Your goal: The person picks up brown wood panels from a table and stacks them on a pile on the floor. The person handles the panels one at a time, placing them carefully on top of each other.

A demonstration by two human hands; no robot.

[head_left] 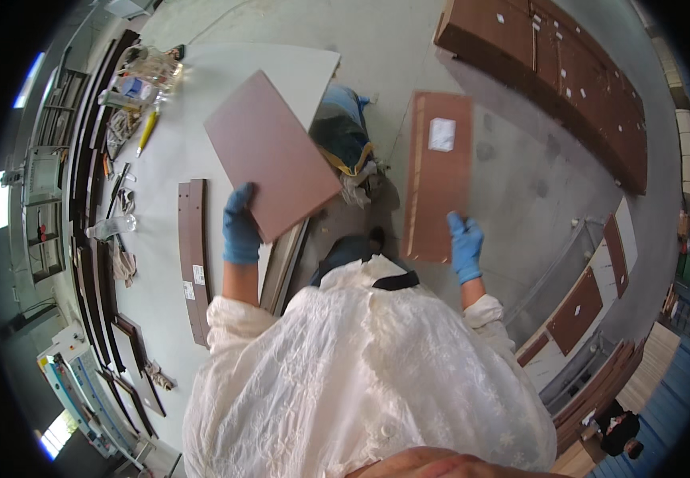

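My left hand [240, 227], in a blue glove, grips a flat reddish-brown panel [273, 151] by its lower left corner, with the thumb on its upper face. The panel is tilted over the pale work table [158, 275]. On the other side, my gloved right hand [465, 247] is closed on the lower right edge of a narrower brown panel [440, 195]. This second panel stands out lengthwise ahead of me and bears a white label [441, 135]. Its far end looks slightly blurred.
Two brown strips [193, 263] lie on the table, with a plastic bottle [112, 227] and a yellow tool [147, 132] farther left. A dark bundle [341, 127] sits past the table edge. A large brown panel stack [552, 60] stands far right; more panels [576, 311] lie nearer.
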